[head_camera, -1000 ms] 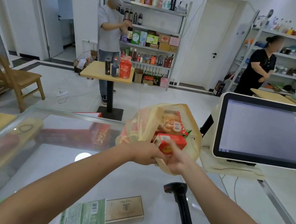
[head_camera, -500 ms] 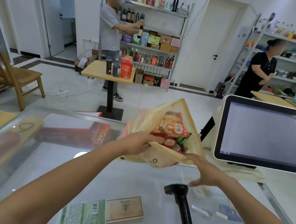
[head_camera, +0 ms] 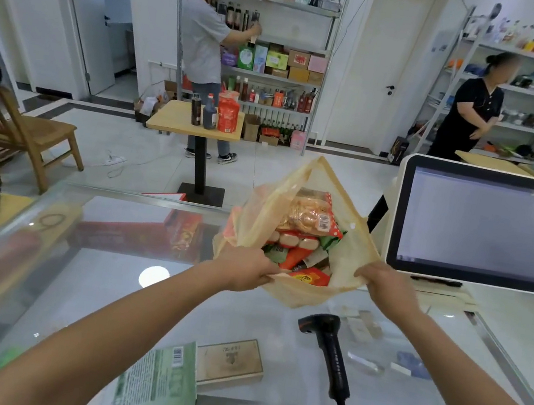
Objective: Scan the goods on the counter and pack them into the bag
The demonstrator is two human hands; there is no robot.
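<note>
Left grip, right grip each pinching bag rim, mouth spread over desk. Green packet, brown box unpacked. My worry: overfull bag tips once released, spilling snacks.

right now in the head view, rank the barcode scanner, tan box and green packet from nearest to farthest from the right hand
1. barcode scanner: just below and slightly left of the right hand, which grips the bag.
2. tan box: further left, toward the near edge.
3. green packet: leftmost, beside the box at the near edge.
</note>
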